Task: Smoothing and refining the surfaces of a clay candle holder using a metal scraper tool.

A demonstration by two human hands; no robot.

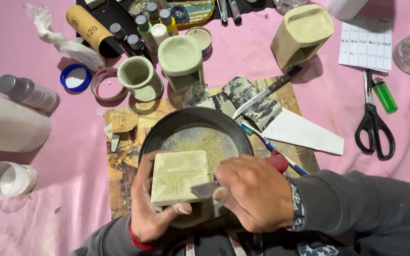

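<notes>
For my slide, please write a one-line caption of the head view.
Left hand holds a pale square stone block over a dark round pan; right hand presses a red-handled blade against it.

- Black scissors [373,124] lie right of the dark pan [167,129].
- A green lighter [384,95] sits beside the scissors.
- A blue cap [75,77] lies left of the pan.

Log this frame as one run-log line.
left hand: holds pale square block | right hand: blade tool on block edge | under: dark round pan, dust inside
</notes>
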